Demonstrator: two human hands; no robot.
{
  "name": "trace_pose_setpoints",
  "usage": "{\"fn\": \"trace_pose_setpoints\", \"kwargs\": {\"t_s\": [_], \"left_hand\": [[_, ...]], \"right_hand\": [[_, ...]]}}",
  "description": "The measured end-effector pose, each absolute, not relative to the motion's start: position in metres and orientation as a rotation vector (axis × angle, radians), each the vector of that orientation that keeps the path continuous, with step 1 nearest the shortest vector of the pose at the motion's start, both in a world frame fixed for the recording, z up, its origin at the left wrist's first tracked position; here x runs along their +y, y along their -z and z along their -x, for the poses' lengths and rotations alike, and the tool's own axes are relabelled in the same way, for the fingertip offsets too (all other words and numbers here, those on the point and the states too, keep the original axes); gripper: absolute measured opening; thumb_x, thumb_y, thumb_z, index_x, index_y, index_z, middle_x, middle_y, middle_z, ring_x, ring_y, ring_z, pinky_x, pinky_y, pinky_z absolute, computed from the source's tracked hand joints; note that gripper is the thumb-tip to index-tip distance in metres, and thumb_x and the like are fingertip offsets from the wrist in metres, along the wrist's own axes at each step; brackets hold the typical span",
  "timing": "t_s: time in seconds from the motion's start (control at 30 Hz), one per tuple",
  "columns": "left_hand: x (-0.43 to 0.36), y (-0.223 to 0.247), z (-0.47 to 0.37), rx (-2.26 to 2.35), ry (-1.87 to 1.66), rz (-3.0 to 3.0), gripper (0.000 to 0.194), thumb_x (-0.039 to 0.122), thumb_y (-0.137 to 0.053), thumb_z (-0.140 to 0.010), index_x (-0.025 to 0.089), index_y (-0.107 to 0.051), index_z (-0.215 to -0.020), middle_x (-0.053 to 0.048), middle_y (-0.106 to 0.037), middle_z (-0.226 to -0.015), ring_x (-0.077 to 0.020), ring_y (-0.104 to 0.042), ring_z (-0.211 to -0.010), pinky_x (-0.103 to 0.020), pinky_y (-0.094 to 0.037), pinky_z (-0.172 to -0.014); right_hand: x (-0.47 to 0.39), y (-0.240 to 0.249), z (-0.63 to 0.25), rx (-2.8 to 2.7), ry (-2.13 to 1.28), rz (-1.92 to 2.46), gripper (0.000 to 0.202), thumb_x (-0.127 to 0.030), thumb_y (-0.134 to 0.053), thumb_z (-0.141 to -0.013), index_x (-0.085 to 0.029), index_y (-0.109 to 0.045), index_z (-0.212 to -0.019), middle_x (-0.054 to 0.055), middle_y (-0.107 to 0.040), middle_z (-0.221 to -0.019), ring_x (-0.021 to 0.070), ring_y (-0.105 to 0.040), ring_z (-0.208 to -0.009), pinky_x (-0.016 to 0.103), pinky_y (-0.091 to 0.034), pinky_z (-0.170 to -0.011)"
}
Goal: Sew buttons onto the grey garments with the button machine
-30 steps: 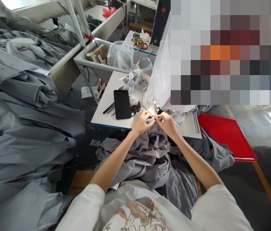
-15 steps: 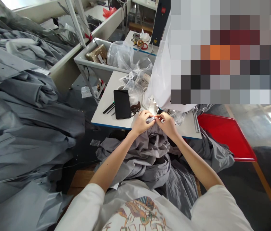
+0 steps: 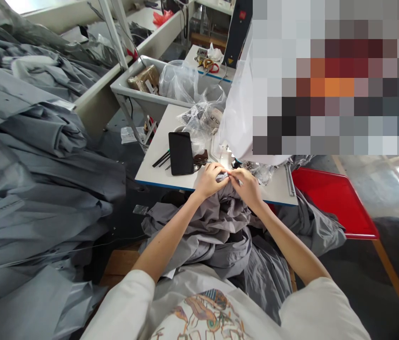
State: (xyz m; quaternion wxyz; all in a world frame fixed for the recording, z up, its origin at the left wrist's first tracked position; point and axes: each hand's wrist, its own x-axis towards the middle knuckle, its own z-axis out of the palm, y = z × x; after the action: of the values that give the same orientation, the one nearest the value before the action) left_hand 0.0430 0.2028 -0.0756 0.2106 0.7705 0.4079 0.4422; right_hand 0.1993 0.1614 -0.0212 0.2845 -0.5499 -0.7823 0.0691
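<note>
Grey fabric [image 3: 216,219] hangs from the table's front edge down into my lap in loose folds. My left hand [image 3: 212,180] pinches its upper end at the edge. Beside it, my right hand [image 3: 244,183] is closed on the same cloth, and the fingertips of both hands nearly meet. Whether a small part sits between the fingertips is too small to tell. Just behind my hands stands the lit, pale base of a machine [image 3: 225,158], its upper part hidden by a white cover [image 3: 236,113].
A black phone [image 3: 181,153] lies on the white table [image 3: 149,165], near dark pens [image 3: 161,158] and clear plastic bags [image 3: 202,118]. Large piles of grey cloth [image 3: 43,226] fill the left. A red stool [image 3: 334,203] stands right. Behind is a grey trough [image 3: 149,97].
My right hand has turned slightly, its fingers drawing closer together at the cloth. My left hand stays almost where it was. The whole view has shifted a touch.
</note>
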Motion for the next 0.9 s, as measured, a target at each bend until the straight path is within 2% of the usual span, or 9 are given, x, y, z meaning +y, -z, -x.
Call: {"fn": "trace_pose_setpoints", "kwargs": {"t_s": [0.13,0.27,0.43,0.9], "left_hand": [[0.2026,0.0754,-0.0433,1.129,-1.229,-2.145,0.017,0.02,-0.065,-0.079,0.022,-0.062,-0.096,-0.004,-0.06,-0.104,-0.0197,-0.052,-0.104,-0.033,-0.042,-0.095],[0.2031,0.0776,-0.0445,1.118,-1.261,-2.148,0.017,0.021,-0.065,-0.079,0.02,-0.062,-0.096,-0.004,-0.06,-0.103,-0.0197,-0.052,-0.103,-0.033,-0.042,-0.095],[0.2033,0.0785,-0.0441,1.12,-1.248,-2.155,0.016,0.022,-0.063,-0.08,0.021,-0.062,-0.096,-0.004,-0.06,-0.104,-0.0195,-0.052,-0.103,-0.033,-0.041,-0.096],[0.2036,0.0775,-0.0447,1.128,-1.233,-2.141,0.016,0.02,-0.063,-0.079,0.021,-0.062,-0.096,-0.003,-0.06,-0.103,-0.0196,-0.052,-0.103,-0.033,-0.041,-0.096]], "right_hand": [[0.1531,0.0251,-0.2004,-2.181,-0.08,1.406,0.031,-0.024,-0.04,-0.095,-0.019,-0.066,-0.111,0.005,-0.065,-0.114,0.018,-0.058,-0.108,0.032,-0.045,-0.098],[0.1509,0.0265,-0.2034,-2.275,-0.007,1.415,0.034,-0.021,-0.037,-0.096,-0.019,-0.066,-0.115,0.005,-0.063,-0.12,0.0192,-0.058,-0.11,0.035,-0.045,-0.099],[0.1509,0.0284,-0.2041,-2.291,0.115,1.351,0.033,-0.019,-0.04,-0.095,-0.018,-0.066,-0.113,0.006,-0.064,-0.117,0.0215,-0.06,-0.103,0.036,-0.049,-0.091],[0.152,0.03,-0.2015,-2.235,0.085,1.295,0.032,-0.017,-0.04,-0.094,-0.017,-0.064,-0.115,0.007,-0.064,-0.115,0.0214,-0.059,-0.104,0.036,-0.048,-0.092]]}}
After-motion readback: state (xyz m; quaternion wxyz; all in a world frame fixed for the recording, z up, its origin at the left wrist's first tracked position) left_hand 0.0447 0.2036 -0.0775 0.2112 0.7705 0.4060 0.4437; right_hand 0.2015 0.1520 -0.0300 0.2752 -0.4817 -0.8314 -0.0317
